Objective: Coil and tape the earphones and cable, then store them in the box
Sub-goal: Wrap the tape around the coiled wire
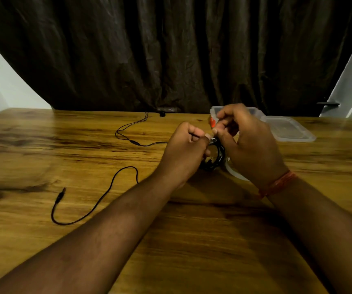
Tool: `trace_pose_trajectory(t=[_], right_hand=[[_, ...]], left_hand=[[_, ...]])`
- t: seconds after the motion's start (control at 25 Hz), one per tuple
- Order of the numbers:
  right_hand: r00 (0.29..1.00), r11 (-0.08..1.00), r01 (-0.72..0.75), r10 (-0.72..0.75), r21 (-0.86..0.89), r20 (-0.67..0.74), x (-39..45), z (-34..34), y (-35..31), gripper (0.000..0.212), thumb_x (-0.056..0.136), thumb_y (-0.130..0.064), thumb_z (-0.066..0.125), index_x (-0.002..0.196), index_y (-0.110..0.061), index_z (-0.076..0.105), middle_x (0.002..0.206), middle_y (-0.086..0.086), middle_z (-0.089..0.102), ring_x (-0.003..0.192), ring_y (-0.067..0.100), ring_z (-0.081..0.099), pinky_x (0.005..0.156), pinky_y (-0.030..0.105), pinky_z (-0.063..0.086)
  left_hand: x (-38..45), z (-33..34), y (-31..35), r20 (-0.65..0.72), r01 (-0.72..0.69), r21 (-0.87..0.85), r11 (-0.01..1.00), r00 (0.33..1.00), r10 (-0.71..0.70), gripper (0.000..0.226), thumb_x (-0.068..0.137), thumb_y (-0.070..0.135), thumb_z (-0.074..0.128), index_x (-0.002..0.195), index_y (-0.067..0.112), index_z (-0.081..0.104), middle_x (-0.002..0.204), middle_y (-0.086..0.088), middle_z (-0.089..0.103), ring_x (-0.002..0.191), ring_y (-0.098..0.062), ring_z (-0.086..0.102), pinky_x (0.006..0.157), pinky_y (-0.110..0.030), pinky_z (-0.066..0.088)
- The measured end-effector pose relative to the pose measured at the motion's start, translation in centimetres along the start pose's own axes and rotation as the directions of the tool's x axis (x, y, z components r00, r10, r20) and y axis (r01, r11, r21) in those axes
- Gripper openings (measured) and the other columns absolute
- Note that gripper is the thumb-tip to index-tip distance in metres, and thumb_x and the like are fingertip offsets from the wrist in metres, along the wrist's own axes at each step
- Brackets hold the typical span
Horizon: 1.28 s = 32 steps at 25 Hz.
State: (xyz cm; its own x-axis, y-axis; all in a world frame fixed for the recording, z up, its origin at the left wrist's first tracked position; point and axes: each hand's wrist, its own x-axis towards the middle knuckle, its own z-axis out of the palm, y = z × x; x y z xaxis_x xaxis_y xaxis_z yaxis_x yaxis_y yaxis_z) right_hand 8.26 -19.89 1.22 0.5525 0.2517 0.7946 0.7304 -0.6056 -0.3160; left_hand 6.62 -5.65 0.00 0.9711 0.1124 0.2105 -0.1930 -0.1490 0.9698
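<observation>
your left hand (186,145) and right hand (243,141) meet, both pinching the black coil (214,158). taping step, i'd say; next, wrap it snug before the box (257,113).

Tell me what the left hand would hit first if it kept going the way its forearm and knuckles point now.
The left hand points up and right across the table. First in that line is the coiled black cable it already grips, then almost at once the right hand. Depth is uncertain, but the clear plastic box lies behind them.
</observation>
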Motion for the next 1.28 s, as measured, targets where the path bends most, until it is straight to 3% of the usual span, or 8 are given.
trace_pose_trajectory(t=[0.08,0.24,0.56,0.72,0.92,1.08,1.2,1.28], right_hand=[[0.994,0.990,0.085,-0.077,-0.112,0.079,-0.1,0.2,-0.2,0.021,0.090,-0.017,0.060,0.110,-0.015,0.057,0.091,-0.003,0.062,0.086,0.016,0.059,0.069,0.038,0.051],[0.967,0.947,0.220,-0.180,-0.236,0.178,0.2,0.6,-0.5,0.017,0.092,-0.020,0.057,0.108,-0.015,0.059,0.094,0.002,0.063,0.087,0.020,0.056,0.066,0.035,0.047],[0.908,0.894,0.365,-0.281,-0.258,0.311,0.4,0.1,-0.6,0.019,0.091,-0.012,0.058,0.109,-0.018,0.061,0.096,-0.001,0.063,0.088,0.022,0.054,0.068,0.042,0.048],[0.887,0.885,0.399,-0.308,-0.238,0.344,0.6,0.0,-0.5,0.025,0.093,-0.015,0.051,0.116,-0.018,0.060,0.106,-0.002,0.063,0.099,0.022,0.053,0.082,0.036,0.047],[0.953,0.976,0.169,-0.126,-0.136,0.274,0.4,0.5,-0.2,0.024,0.085,-0.010,0.063,0.107,-0.017,0.058,0.105,-0.003,0.055,0.094,0.015,0.054,0.077,0.029,0.047],[0.982,0.999,-0.017,0.011,0.027,0.190,0.1,0.7,-0.1,0.023,0.075,-0.010,0.065,0.094,-0.019,0.058,0.090,-0.013,0.047,0.081,0.005,0.048,0.070,0.009,0.039],[0.971,0.982,-0.169,0.151,0.084,0.186,0.0,0.8,0.1,0.020,0.068,-0.010,0.070,0.084,-0.016,0.061,0.081,-0.012,0.048,0.075,0.009,0.049,0.062,0.012,0.040],[0.942,0.952,-0.291,0.266,0.100,0.204,0.0,0.8,0.4,0.019,0.068,-0.006,0.071,0.082,-0.013,0.061,0.075,-0.007,0.050,0.070,0.012,0.049,0.060,0.021,0.041]], left_hand=[[0.1,-0.2,0.2,-0.009,0.079,-0.169,0.982,0.997,-0.082,0.006,0.094,0.015,0.061,0.091,0.016,0.056,0.073,-0.004,0.064,0.065,-0.010,0.060,0.058,-0.026,0.049],[0.1,-0.8,0.7,0.028,0.195,-0.334,0.922,0.980,-0.198,0.011,0.093,0.001,0.054,0.089,0.011,0.057,0.070,-0.003,0.064,0.059,-0.007,0.059,0.053,-0.020,0.046],[0.3,-1.4,0.7,0.057,0.240,-0.397,0.886,0.970,-0.237,0.009,0.091,0.001,0.056,0.093,0.009,0.056,0.068,-0.008,0.060,0.058,-0.013,0.054,0.058,-0.024,0.046],[1.0,-1.8,0.3,0.084,0.283,-0.476,0.833,0.957,-0.277,0.015,0.093,0.000,0.049,0.106,0.004,0.056,0.069,-0.007,0.062,0.059,-0.011,0.056,0.055,-0.022,0.048],[0.9,-1.8,0.5,0.217,0.337,-0.557,0.759,0.941,-0.259,0.007,0.097,0.005,0.052,0.102,0.003,0.056,0.078,-0.007,0.063,0.057,-0.008,0.057,0.049,-0.019,0.050],[0.8,-1.6,0.5,0.224,0.297,-0.483,0.824,0.951,-0.212,0.010,0.098,0.015,0.056,0.097,0.005,0.058,0.074,-0.006,0.065,0.058,-0.009,0.059,0.050,-0.019,0.051],[0.7,-1.2,0.3,0.187,0.224,-0.367,0.903,0.969,-0.164,0.012,0.098,0.019,0.056,0.093,0.008,0.058,0.072,-0.004,0.069,0.062,-0.010,0.064,0.063,-0.024,0.057],[0.7,-1.1,-0.1,0.162,0.153,-0.201,0.967,0.979,-0.122,0.009,0.096,0.017,0.059,0.098,0.009,0.060,0.083,-0.007,0.071,0.072,-0.013,0.069,0.078,-0.030,0.058]])
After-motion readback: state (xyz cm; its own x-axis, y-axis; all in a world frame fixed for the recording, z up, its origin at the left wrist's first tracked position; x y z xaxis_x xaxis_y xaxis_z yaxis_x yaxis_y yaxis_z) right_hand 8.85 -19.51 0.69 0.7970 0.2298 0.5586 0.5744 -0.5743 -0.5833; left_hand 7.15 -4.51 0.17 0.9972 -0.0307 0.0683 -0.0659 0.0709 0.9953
